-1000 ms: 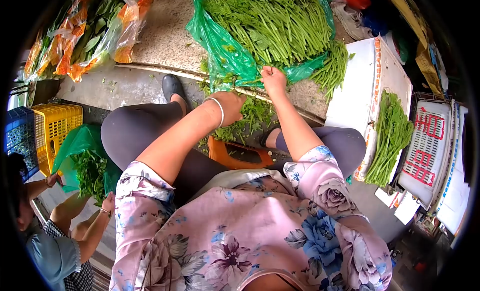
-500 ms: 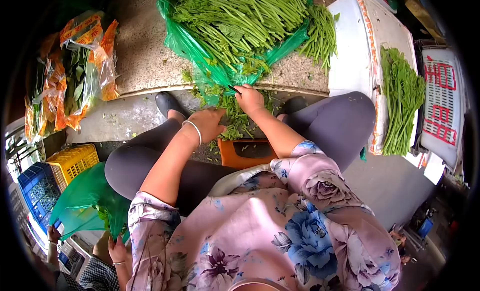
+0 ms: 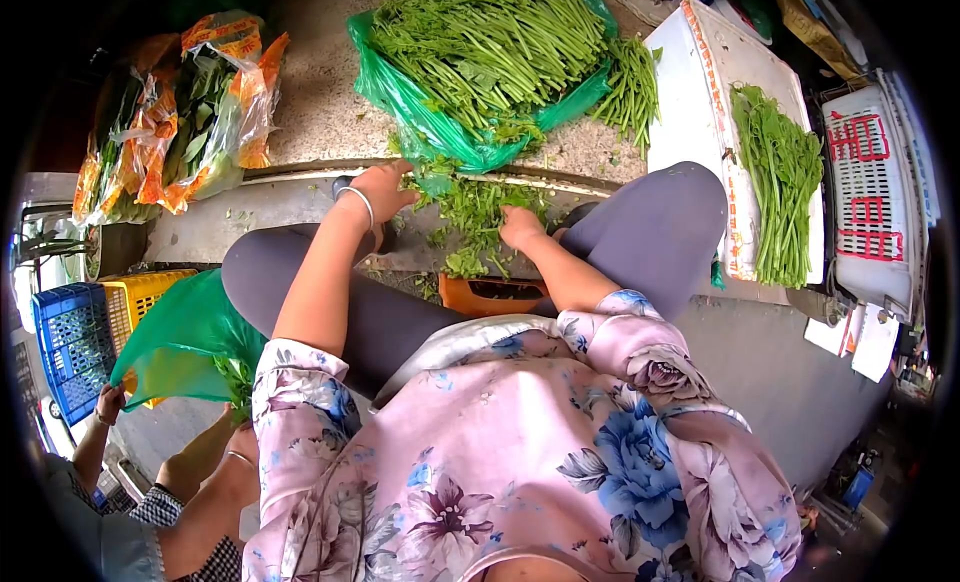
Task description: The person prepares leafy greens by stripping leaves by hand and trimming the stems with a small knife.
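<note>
My left hand [image 3: 380, 190], with a white bangle at the wrist, is held low near the slab's front edge, its fingers apart and nothing seen in them. My right hand [image 3: 521, 226] is curled closed over the fallen leaf trimmings [image 3: 468, 214]; what it grips, if anything, is hidden. Just beyond both hands, a heap of long green-stemmed vegetables [image 3: 490, 57] lies on a spread green plastic bag [image 3: 390, 87]. A smaller bunch of stems [image 3: 630, 90] lies beside the heap on its right.
An orange plastic stool [image 3: 490, 296] shows between my knees. Leafy greens in printed bags [image 3: 190, 122] lie left. A white foam box [image 3: 705, 92] stands right, with another bunch [image 3: 772, 182] by it. At lower left another person's hand [image 3: 110, 403] holds a green bag [image 3: 185, 342].
My right hand moved down from the bag's edge to the trimmings; the thin dark tool in it earlier is out of sight. My left hand moved up and left. The other person's bag shifted.
</note>
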A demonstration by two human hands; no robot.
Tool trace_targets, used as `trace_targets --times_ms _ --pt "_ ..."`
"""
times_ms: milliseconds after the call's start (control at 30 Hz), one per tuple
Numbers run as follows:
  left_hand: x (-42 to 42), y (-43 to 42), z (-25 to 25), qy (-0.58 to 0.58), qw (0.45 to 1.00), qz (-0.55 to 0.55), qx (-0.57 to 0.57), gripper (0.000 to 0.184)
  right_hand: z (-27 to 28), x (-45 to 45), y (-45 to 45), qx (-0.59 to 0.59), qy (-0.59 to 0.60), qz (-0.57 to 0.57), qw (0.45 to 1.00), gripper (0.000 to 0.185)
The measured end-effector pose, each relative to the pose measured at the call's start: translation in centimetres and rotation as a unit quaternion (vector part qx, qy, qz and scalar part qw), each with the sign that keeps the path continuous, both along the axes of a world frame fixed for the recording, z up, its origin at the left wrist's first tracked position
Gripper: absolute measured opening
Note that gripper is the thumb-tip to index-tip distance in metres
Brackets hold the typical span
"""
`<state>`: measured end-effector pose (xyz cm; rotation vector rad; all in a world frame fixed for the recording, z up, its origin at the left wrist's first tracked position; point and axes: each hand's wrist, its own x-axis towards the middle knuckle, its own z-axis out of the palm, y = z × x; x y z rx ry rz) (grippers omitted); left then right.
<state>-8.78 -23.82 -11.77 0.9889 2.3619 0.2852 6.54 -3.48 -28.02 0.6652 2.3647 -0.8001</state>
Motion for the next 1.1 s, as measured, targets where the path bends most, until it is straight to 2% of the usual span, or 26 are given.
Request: trace_targets --times_ms 33,100,200,233,300,400,500,567,667,800,867,933,967,1033,1100 --pt "0.2 -0.3 1.9 -0.005 1.000 0.026 -0.010 0.051 0.7 -0.4 0.3 0.002 0.010 0.002 1.000 0.048" --pt "0.2 -1.4 3.0 0.017 0.999 0.026 -0.030 0.050 2.0 -1.0 0.7 -0.067 -0.042 -0.060 0.995 0.045" --pt "0.6 -2.3 4.0 0.056 0.996 0.003 -0.066 0.050 4.5 -1.0 0.9 -0.038 -0.030 -0.019 0.999 0.043" --pt "1.1 -2.2 4.4 0.063 0.995 -0.016 -0.072 0.049 6.0 -0.8 0.9 -0.055 -0.007 -0.056 0.997 0.041" --pt "2.5 -1.5 5.9 0.040 0.994 -0.039 -0.090 0.052 6.4 -1.3 1.7 -0.045 -0.014 -0.047 0.998 0.037" --pt "3.9 -0.5 7.1 0.014 0.992 -0.090 -0.082 0.051 8.1 -2.0 2.6 -0.049 0.020 -0.078 0.996 0.030" --pt "4.2 0.1 8.3 0.044 0.994 -0.087 -0.040 0.048 11.7 -3.3 3.0 -0.079 0.067 -0.133 0.986 0.033" --pt "4.3 0.1 8.5 0.073 0.994 -0.081 -0.012 0.046 11.4 -4.4 3.8 -0.117 0.097 -0.172 0.973 0.038" --pt "4.1 0.4 9.2 0.082 0.992 -0.091 -0.023 0.046 12.0 -5.1 4.1 -0.113 0.104 -0.178 0.972 0.037" --pt "2.5 0.8 7.9 0.070 0.993 -0.091 -0.007 0.046 9.8 -6.1 5.2 -0.033 0.095 -0.114 0.988 0.032" --pt "1.2 1.0 6.0 0.043 0.994 -0.095 -0.043 0.048 10.4 -6.4 5.2 -0.010 0.117 -0.102 0.988 0.029" --pt "0.1 1.0 4.8 0.034 0.993 -0.103 -0.051 0.050 10.4 -7.2 5.0 0.081 0.127 -0.068 0.986 0.028" --pt "-0.5 1.2 4.5 0.026 0.993 -0.102 -0.050 0.050 10.3 -7.9 5.0 0.078 0.124 -0.077 0.986 0.033" --pt "-1.3 1.6 4.3 0.018 0.987 -0.099 -0.129 0.050 10.0 -9.3 5.3 0.072 0.121 -0.081 0.987 0.037" --pt "-2.0 2.0 4.1 -0.002 0.989 -0.080 -0.121 0.048 9.0 -10.6 5.7 0.068 0.120 -0.085 0.987 0.042"
